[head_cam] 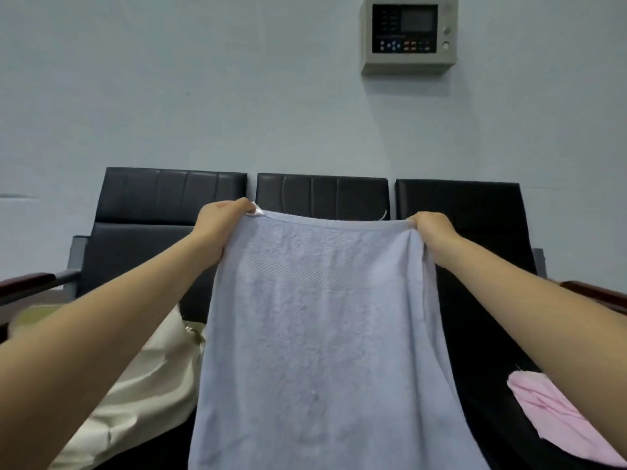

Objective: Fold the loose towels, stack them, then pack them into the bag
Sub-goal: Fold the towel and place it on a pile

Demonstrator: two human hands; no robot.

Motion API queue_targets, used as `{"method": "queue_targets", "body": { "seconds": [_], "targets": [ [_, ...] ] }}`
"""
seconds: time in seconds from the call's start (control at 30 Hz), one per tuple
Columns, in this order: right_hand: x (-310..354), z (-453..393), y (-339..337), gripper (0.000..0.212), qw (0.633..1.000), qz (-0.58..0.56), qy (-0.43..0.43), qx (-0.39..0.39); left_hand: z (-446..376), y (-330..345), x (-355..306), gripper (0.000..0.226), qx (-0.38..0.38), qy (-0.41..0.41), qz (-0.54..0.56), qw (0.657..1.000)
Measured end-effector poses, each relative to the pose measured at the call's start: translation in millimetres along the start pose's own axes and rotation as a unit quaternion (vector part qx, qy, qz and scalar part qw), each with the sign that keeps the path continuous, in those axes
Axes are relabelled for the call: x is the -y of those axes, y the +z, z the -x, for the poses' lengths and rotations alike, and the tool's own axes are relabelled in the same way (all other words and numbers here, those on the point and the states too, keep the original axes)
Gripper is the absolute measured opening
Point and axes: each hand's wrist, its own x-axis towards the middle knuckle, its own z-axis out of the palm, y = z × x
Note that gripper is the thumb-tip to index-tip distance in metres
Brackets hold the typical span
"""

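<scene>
A light blue towel point(322, 334) hangs spread out in front of me, held up by its top edge. My left hand point(220, 225) pinches the top left corner. My right hand point(434, 232) grips the top right corner. The towel's lower part runs out of the frame at the bottom. A cream cloth bag point(146, 385) lies on the seat at the lower left, partly behind my left arm. A pink towel point(559, 418) lies on the seat at the lower right, partly under my right arm.
A row of three black padded seats point(322, 195) stands against a pale wall. Dark wooden armrests point(27, 283) stick out at both ends. A grey control panel point(409, 33) is mounted high on the wall.
</scene>
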Motion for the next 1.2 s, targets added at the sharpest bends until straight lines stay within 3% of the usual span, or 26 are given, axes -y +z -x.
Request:
{"method": "queue_targets", "body": {
  "seconds": [0.13, 0.23, 0.4, 0.57, 0.63, 0.7, 0.9, 1.03, 1.2],
  "targets": [
    [-75.8, -26.1, 35.2, 0.016, 0.988, 0.134, 0.076, 0.024, -22.8, 17.5, 86.3, 0.028, 0.025, -0.016, -0.101, 0.994],
    [-146.1, -32.6, 59.8, 0.023, 0.982, 0.169, 0.069, 0.046, -32.7, 32.4, 163.8, 0.029, 0.026, -0.031, -0.178, 0.983],
    [-243.4, -41.8, 100.2, 0.013, 0.972, 0.22, 0.063, 0.054, -41.3, 55.1, 276.1, 0.034, 0.023, -0.036, -0.294, 0.955],
    [-312.9, -48.0, 137.8, 0.035, 0.962, 0.255, 0.093, 0.034, -55.6, 68.6, 354.1, 0.034, 0.021, -0.042, -0.399, 0.916],
    [-329.0, -46.6, 144.9, 0.032, 0.956, 0.279, 0.087, 0.036, -59.0, 72.0, 367.0, 0.03, 0.016, -0.038, -0.474, 0.879],
    [-334.2, -44.7, 146.3, 0.031, 0.947, 0.309, 0.076, 0.041, -63.1, 74.0, 367.5, 0.031, 0.006, -0.037, -0.497, 0.867],
    [-300.3, -12.9, 123.5, 0.048, 0.919, 0.374, 0.114, 0.055, -36.0, 64.1, 336.4, 0.049, 0.025, -0.14, -0.432, 0.891],
    [-280.6, 44.3, 84.9, 0.042, 0.907, 0.417, 0.053, 0.033, 13.6, 51.4, 316.1, 0.054, 0.08, -0.14, -0.449, 0.879],
    [-266.0, 112.5, 45.8, 0.035, 0.898, 0.418, 0.055, 0.124, 73.1, 35.4, 283.7, 0.051, 0.118, -0.148, -0.431, 0.882]
  ]
}}
